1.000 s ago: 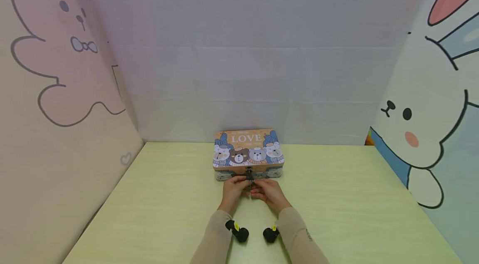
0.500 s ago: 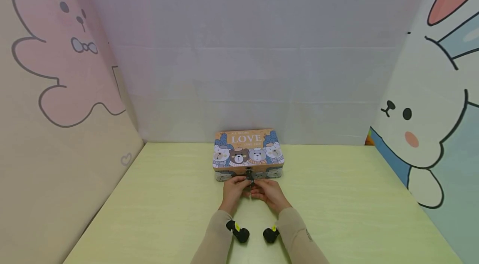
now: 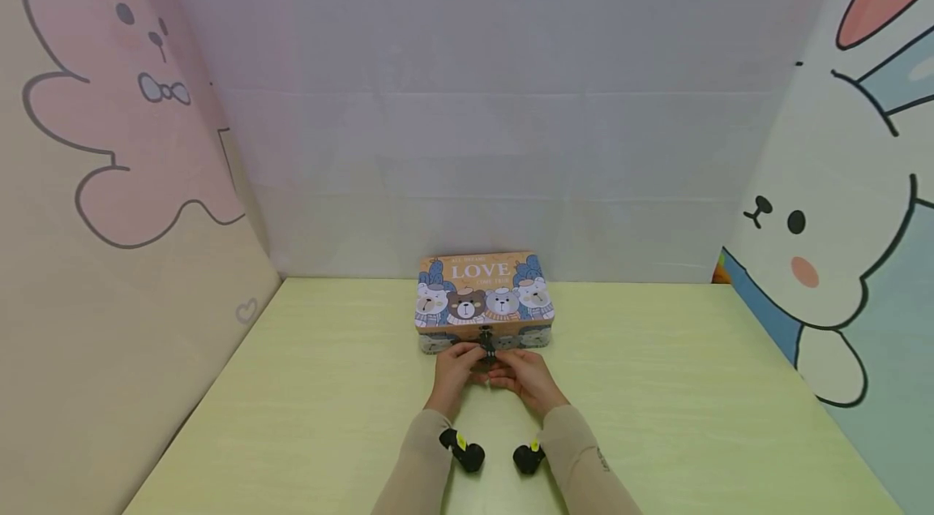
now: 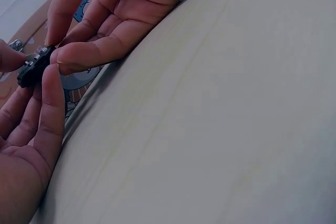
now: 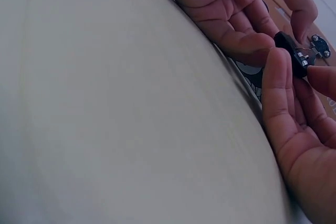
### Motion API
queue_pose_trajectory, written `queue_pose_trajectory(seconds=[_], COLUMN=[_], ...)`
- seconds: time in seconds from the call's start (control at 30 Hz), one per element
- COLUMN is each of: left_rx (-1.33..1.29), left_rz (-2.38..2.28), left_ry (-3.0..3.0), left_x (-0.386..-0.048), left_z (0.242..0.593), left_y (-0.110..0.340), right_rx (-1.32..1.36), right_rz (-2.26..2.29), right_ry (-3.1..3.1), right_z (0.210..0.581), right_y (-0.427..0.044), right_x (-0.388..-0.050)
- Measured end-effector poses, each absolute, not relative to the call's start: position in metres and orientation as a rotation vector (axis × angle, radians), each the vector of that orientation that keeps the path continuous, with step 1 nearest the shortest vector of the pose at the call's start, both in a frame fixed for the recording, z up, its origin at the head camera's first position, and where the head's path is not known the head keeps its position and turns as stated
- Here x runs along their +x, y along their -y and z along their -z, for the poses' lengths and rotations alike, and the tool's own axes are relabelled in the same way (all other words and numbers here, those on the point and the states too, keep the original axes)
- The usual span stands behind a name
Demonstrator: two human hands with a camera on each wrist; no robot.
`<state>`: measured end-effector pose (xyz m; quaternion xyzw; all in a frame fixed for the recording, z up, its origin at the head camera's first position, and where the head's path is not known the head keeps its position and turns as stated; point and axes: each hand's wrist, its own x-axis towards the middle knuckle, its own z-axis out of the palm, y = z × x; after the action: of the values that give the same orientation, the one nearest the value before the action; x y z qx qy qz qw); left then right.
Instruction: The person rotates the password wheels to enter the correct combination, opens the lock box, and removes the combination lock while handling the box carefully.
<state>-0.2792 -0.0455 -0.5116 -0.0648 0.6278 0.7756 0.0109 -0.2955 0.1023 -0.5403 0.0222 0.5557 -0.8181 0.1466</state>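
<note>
A small black padlock (image 3: pixel 488 349) with silver bits hangs at the front latch of a lidded box (image 3: pixel 481 276) printed with bears and the word LOVE. My left hand (image 3: pixel 454 375) pinches the padlock from the left, thumb and fingertips on its body. From the right, my right hand (image 3: pixel 533 379) pinches it too. In the right wrist view a thin metal loop runs from the padlock (image 5: pixel 287 51) to the metal latch (image 5: pixel 319 45). Fingers of both hands cover part of the padlock (image 4: pixel 34 71) in the left wrist view.
The box stands near the back of a pale yellow-green table (image 3: pixel 314 385), close to a white cloth backdrop (image 3: pixel 467 134). Side panels carry cartoon animals. A black camera mount (image 3: pixel 470 457) sits at the left wrist, another black mount (image 3: pixel 527 458) at the right.
Fingertips shift very slightly around the padlock. The box stays in place and both hands keep their hold.
</note>
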Motion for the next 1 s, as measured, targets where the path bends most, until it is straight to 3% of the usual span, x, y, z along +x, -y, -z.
queue_pose_trajectory(seconds=[0.23, 0.63, 1.0], left_rx=[-0.239, -0.145, -0.235], left_rz=[-2.441, -2.438, -2.411], left_ry=[-1.945, -1.928, -2.033], left_x=[-0.297, -0.298, -0.297], left_z=[0.541, 0.545, 0.545], left_y=[0.046, 0.048, 0.044], right_rx=[0.067, 0.081, 0.075], right_rz=[2.343, 2.338, 2.333], right_ry=[-1.604, -1.622, -1.629], right_z=[0.539, 0.540, 0.539], right_y=[-0.103, -0.102, -0.102], right_x=[-0.296, -0.296, -0.295])
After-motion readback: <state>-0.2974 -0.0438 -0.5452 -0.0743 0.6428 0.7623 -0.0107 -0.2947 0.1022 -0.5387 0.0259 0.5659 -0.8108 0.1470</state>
